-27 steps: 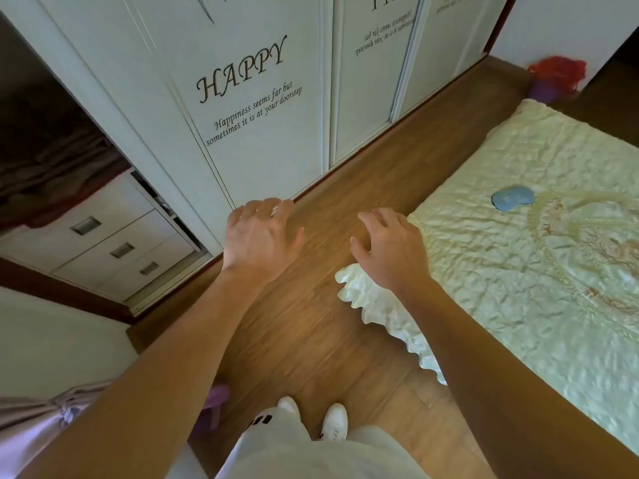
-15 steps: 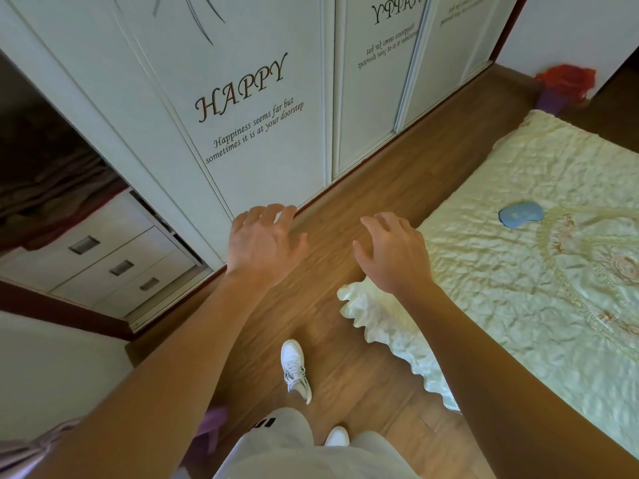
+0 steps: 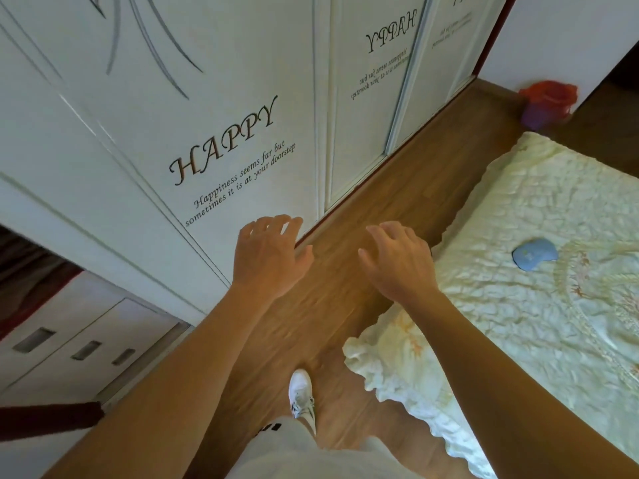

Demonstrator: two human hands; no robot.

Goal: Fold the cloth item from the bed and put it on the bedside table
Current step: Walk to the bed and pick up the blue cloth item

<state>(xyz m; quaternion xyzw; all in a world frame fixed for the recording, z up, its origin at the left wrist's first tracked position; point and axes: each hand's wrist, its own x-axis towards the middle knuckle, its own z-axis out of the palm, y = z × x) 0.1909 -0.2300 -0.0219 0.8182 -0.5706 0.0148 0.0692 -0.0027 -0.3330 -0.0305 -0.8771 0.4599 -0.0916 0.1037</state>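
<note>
A step forward: one white shoe [image 3: 302, 395] now leads on the wooden floor [image 3: 408, 202], where a moment ago both feet stood together, and the bed [image 3: 518, 305] has slid closer on the right. Both hands are out in front, empty, fingers loosely spread, the left hand [image 3: 269, 257] over the foot of the wardrobe [image 3: 207, 98], the right hand [image 3: 397, 261] just short of the bed's edge. The small blue cloth [image 3: 534, 254] lies untouched on the cream bedspread, near the right hand but not within its grasp, so folding hasn't begun; no bedside table shows.
</note>
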